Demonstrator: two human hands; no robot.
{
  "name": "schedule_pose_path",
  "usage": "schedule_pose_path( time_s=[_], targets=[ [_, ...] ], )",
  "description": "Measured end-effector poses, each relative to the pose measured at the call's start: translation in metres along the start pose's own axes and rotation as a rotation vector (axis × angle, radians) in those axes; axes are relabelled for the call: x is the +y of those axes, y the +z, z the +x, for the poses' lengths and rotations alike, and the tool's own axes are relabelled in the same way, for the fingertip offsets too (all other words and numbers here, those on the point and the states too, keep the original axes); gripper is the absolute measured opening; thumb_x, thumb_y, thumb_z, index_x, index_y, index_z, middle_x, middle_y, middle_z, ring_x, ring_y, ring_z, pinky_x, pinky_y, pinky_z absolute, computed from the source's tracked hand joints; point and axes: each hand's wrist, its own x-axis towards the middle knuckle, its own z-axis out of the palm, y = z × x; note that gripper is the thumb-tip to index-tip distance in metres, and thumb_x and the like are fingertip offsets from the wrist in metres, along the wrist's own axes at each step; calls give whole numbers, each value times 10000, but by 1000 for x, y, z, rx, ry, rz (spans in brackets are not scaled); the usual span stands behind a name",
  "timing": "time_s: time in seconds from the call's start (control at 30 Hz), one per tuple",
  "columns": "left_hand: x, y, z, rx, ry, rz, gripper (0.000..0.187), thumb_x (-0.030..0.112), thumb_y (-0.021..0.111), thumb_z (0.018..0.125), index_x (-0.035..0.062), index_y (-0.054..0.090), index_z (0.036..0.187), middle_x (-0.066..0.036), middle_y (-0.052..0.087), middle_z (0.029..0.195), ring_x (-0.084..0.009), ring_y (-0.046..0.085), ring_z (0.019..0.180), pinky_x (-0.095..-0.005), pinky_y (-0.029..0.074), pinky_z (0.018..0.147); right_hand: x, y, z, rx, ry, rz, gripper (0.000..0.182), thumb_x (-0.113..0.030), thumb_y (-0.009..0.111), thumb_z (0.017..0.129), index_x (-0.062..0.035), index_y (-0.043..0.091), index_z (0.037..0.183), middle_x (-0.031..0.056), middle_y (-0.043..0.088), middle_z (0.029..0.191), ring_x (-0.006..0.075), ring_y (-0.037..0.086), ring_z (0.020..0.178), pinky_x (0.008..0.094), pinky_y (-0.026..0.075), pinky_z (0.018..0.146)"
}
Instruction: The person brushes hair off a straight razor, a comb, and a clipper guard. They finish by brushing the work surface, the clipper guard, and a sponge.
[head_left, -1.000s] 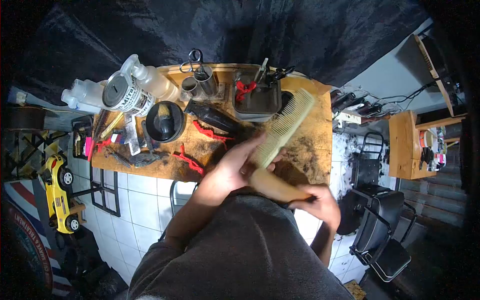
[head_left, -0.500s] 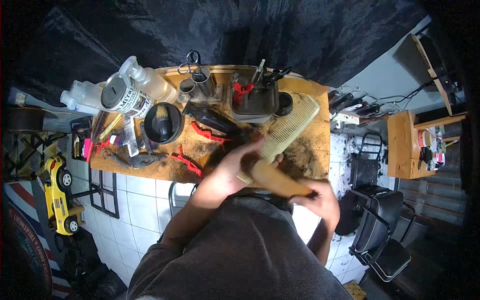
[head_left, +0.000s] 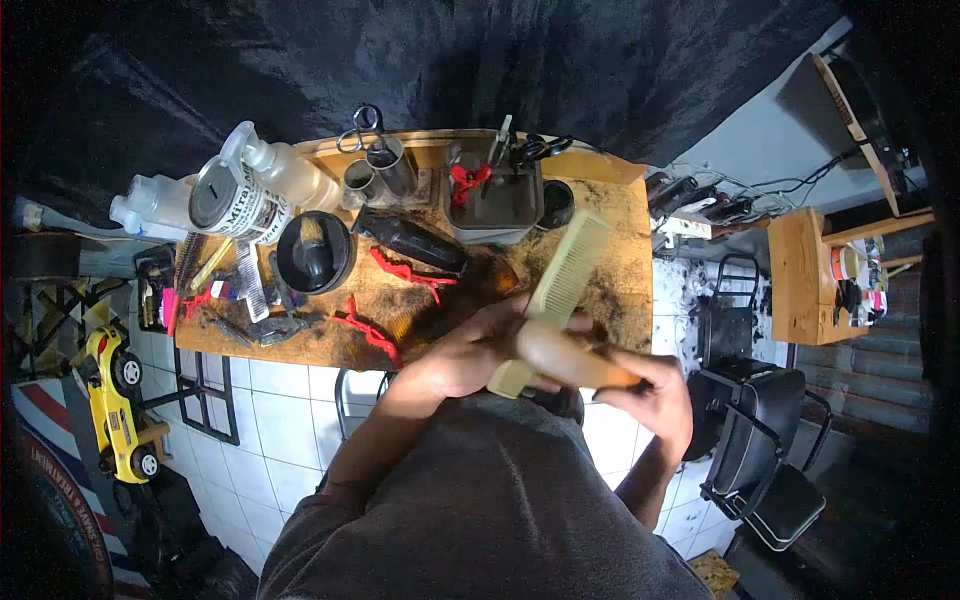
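My left hand [head_left: 465,352] is closed around the lower part of a large cream comb [head_left: 573,268], whose teeth slant up over the table's front edge. Gripped at its tapered end by my right hand [head_left: 655,400] is a wooden-handled brush [head_left: 562,358], smeared by motion. The brush's wide end lies over the comb's handle part, close to my left fingers; its bristles cannot be made out clearly. Left of my hands, red hair clips [head_left: 366,332] and a black hair clipper [head_left: 412,240] rest on the wooden table [head_left: 625,290].
A black bowl [head_left: 314,252] with a brush stands near spray bottles [head_left: 300,178] and a white labelled tin [head_left: 235,200]. Behind are metal cups [head_left: 393,168] with scissors and a grey bin [head_left: 490,205] of tools. A black chair [head_left: 755,440] is at right.
The comb has turned more upright and its top end has shifted left. My right hand and the brush have moved slightly right. The view has shifted a little.
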Motion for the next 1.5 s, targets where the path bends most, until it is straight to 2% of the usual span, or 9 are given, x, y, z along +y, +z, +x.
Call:
schedule_pose_path(
  time_s=[0.23, 0.37, 0.47, 0.57, 0.7, 1.03, 1.17, 1.37, 1.5],
  targets=[
    [3, -5, -9, 179, -286, 450, 460, 275, 436, 978, 30, 343, 1356, -126, 530, 1253, -196, 605, 990, -271, 546, 702, -4, 3, 14, 611, 191, -18, 428, -118, 729, 777, 54, 587, 1142, 131, 676, 931, 117, 600, 854, 267, 481, 783],
    [0, -9, -3, 418, -325, 320, 513, 424, 397, 968, 35, 399, 1304, -111, 624, 1052, -124, 592, 675, -207, 469, 484, -1, 11, 5, 520, 120, 205, 423, -126, 756, 755, 62, 601, 1100, 130, 680, 902, 113, 602, 824, 269, 487, 756],
    [-16, -42, -7, 388, -273, 66, 414, 402, 410, 972, 48, 516, 1159, -64, 585, 860, -115, 576, 676, -196, 451, 462, -12, 9, 4, -31, 60, 80, 424, -68, 761, 702, 78, 615, 1072, 86, 664, 941, 106, 573, 853, 262, 459, 804],
    [-3, -17, -8, 330, -300, 85, 409, 386, 412, 975, 49, 522, 1179, -71, 594, 901, -107, 547, 671, -195, 434, 456, 15, 19, 8, 333, 120, 185, 431, -119, 791, 709, 58, 621, 1064, 84, 681, 919, 104, 587, 817, 264, 473, 772],
    [-7, -24, -13, 320, -272, 35, 435, 369, 411, 978, 58, 468, 1277, -91, 601, 964, -120, 524, 667, -218, 446, 529, 2, 7, 21, 678, 172, 129, 350, -73, 663, 818, 57, 584, 1133, 67, 645, 931, 104, 555, 839, 233, 451, 759],
    [4, -29, 1, 309, -118, -169, 409, 284, 399, 982, 0, 450, 1272, -148, 579, 1135, -189, 593, 987, -326, 512, 817, 7, 28, -11, -140, 148, 231, 409, -138, 818, 672, 35, 650, 1003, 122, 697, 849, 156, 657, 754, 290, 517, 705],
    [7, -33, 3, 224, -154, -216, 473, 334, 367, 986, 7, 391, 1326, -180, 558, 1165, -243, 571, 1045, -344, 522, 807, 11, 21, -18, -172, 8, 168, 463, -147, 838, 638, 36, 647, 1017, 135, 695, 882, 163, 658, 774, 298, 522, 715],
    [8, -14, 7, 317, -226, -31, 467, 332, 400, 975, 17, 415, 1319, -162, 582, 1155, -230, 602, 984, -318, 486, 867, 10, 25, 2, 465, 105, 250, 357, -84, 677, 797, 75, 580, 1102, 85, 656, 932, 112, 580, 859, 252, 467, 761],
    [12, -20, 12, 453, -235, -21, 463, 345, 393, 975, 36, 429, 1319, -167, 593, 1148, -217, 601, 1012, -305, 487, 860, 16, 36, -6, 93, 24, 249, 399, -105, 786, 707, 63, 621, 1029, 105, 686, 884, 156, 647, 780, 282, 513, 732]
  ],
)
